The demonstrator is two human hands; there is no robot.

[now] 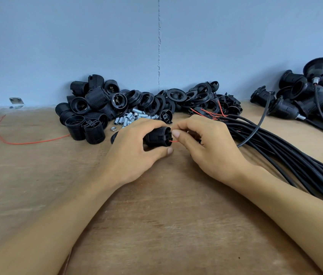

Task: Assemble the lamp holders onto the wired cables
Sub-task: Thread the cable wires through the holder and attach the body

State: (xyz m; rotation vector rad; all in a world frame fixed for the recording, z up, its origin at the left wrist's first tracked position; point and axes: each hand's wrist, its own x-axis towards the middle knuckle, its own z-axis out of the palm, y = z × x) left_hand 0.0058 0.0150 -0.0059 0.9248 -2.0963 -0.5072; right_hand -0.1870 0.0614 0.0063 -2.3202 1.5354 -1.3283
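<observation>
Head view: both hands meet at mid-table over one black part.
Left hand (134, 149): wrapped round a ribbed black lamp holder (157, 136) lying on its side, thumb below, fingers over the top; firm hold.
Right hand (206, 145): thumb and forefinger pinched on a thin red wire (173, 141) right at the holder's open end; the wire's tip touches the holder.
Cable: whatever the red wire belongs to is hidden under the right hand.
Cable bundle (287, 153): many black cables fanned out from beside the right hand toward the right edge, red ends showing.
Loose holders (89, 114): black heap just behind the left hand, against the wall.
Rings (176, 98): black pile right of that heap.
Metal tubes (131, 117): small silver pile between the holders and the hands.
Finished pieces (305, 96): holders with cables, far right.
Stray red wire (17, 142): far left on the wooden table (166, 225).
</observation>
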